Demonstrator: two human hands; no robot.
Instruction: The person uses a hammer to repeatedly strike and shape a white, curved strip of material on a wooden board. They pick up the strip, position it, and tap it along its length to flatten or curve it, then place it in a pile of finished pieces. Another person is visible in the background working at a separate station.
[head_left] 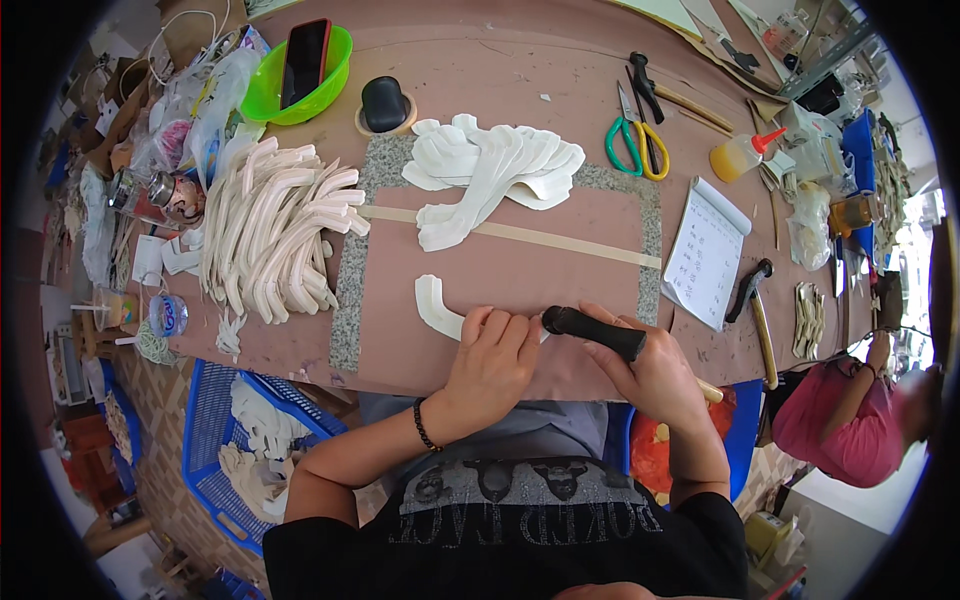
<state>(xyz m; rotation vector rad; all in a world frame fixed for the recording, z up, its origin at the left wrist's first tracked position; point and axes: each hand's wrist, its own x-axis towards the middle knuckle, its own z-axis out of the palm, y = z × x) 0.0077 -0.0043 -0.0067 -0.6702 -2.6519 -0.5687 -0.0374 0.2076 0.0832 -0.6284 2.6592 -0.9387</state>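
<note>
On the brown work surface in front of me lies a white curved strip (pixel 436 309), bent at its far end. My left hand (pixel 492 360) is closed over its near part, fingertips pressed on it and hiding much of it. My right hand (pixel 655 372) grips a hammer with a black head (pixel 597 332). The light wooden end of its handle shows beyond my palm. The hammer's face is beside my left fingertips, at the strip's right end; whether it touches the strip I cannot tell. Farther off rests a pile of white strips (pixel 500 170).
A heap of cream strips (pixel 280 235) lies left, near a green bowl (pixel 335 75) with a phone. Scissors (pixel 637 145), a notepad (pixel 705 250), a second hammer (pixel 755 300) and a yellow glue bottle (pixel 738 160) are right. A blue basket (pixel 205 450) stands below; another person (pixel 840 425) sits right.
</note>
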